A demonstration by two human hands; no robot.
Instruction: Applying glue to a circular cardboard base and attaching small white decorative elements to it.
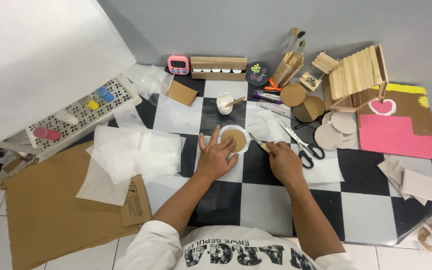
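A round brown cardboard disc (235,139) lies on a white paper circle (245,148) on the black-and-white checkered mat (266,200). My left hand (216,156) rests flat on the mat, its fingers spread and pressing the left edge of the disc and paper. To the right, my right hand (283,161) is closed around a small craft knife (257,142) whose blade points toward the right rim of the white circle.
Scissors (303,145) lie just right of my right hand. A glue cup with a stick (224,103) stands behind the disc. Cardboard circles (337,129), a stick house (356,77), a brush holder (288,67), white paper sheets (131,155), a paint rack (83,112) and a cardboard sheet (46,205) surround the mat.
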